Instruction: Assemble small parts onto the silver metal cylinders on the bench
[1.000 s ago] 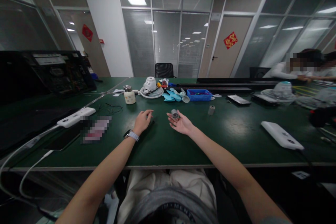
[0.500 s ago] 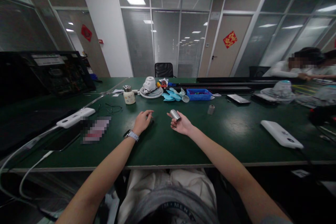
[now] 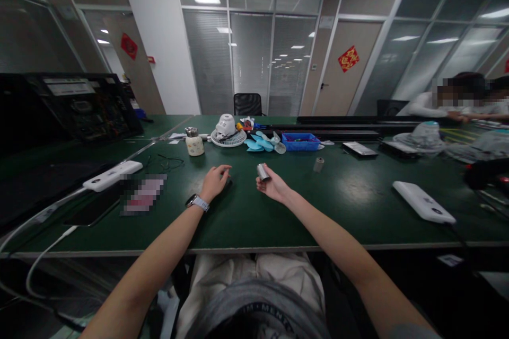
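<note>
My right hand [image 3: 271,184] is wrapped round a shiny silver metal cylinder [image 3: 263,172], held tilted above the green table [image 3: 246,228]. To its left, my left hand [image 3: 215,180] rests by the tabletop with its fingers apart and nothing in them; a watch is on that wrist. A second small metal cylinder [image 3: 318,164] stands on the table to the right of my right hand.
Behind the hands are a cream jar [image 3: 194,144], a white fan [image 3: 228,137], light-blue fan blades [image 3: 260,142] and a blue tray [image 3: 300,142]. White power banks [image 3: 423,202] lie at both sides. An opened computer case stands left; people sit far right.
The silver cylinder in my right hand has turned more upright, and the fingers have closed further around it. My left hand has hardly moved.
</note>
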`<state>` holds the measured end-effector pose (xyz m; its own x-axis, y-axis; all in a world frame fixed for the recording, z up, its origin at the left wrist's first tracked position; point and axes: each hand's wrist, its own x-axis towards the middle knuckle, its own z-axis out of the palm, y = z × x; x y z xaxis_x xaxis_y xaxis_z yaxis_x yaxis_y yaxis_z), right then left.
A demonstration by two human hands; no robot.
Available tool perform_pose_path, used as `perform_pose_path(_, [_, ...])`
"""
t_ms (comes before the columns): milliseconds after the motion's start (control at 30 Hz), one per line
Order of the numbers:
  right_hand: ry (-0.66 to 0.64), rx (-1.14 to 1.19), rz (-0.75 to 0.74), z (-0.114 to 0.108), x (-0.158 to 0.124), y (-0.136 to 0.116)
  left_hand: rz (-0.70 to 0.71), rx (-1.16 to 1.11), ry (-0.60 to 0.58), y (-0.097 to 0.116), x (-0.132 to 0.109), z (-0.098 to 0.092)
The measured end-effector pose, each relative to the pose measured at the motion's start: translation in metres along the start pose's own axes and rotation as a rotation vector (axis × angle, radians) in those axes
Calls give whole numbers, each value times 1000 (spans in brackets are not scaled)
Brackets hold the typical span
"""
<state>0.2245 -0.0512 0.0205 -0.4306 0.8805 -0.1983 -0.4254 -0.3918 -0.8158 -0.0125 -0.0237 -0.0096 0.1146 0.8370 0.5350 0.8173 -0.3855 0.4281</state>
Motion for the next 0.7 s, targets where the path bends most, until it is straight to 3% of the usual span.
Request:
perform_pose_path(300, [-22,2,25,-7,9,2,1,26,-21,-1,1,1])
perform_pose_path(500, [-109,-14,-9,-4,6,2,-1,29,-27,-1,1,1])
perform_pose_path(700, [18,-157,-115,-1,7,4,-12,25,-29,0,1,1])
